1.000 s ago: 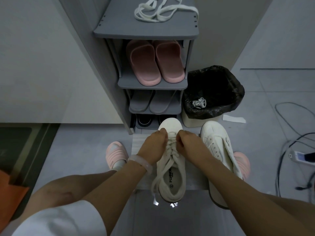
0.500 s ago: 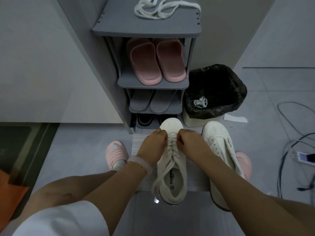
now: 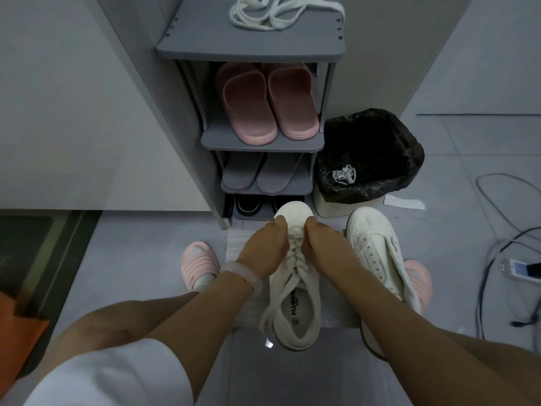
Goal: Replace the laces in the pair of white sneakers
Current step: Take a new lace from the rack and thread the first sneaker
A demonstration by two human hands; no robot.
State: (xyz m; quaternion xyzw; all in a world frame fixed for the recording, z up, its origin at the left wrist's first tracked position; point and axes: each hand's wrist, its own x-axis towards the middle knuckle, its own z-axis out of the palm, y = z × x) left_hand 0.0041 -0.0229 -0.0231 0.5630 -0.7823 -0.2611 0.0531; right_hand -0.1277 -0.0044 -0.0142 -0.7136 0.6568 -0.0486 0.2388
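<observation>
Both hands' fingers (image 3: 278,227) meet over the laced sneaker (image 3: 295,303); second sneaker (image 3: 377,253) to their right, shoe rack (image 3: 257,148) beyond them.

Place: a home, the entryway corner by a wall
Shoe rack (image 3: 248,51): narrow grey tiers set against the wall, the clearest sign of a household entrance
Slippers: pink slippers (image 3: 266,104) on one shelf, grey slippers (image 3: 263,174) on the shelf below, dark shoes (image 3: 248,205) at the bottom
Rack top: loose white laces (image 3: 281,10) lie in a heap
Bin (image 3: 369,159): small, lined with a black bag, just beside the rack
Floor (image 3: 468,159): pale grey tiles
Cables (image 3: 497,230): trail over the tiles at the right, near a white power strip (image 3: 521,268)
</observation>
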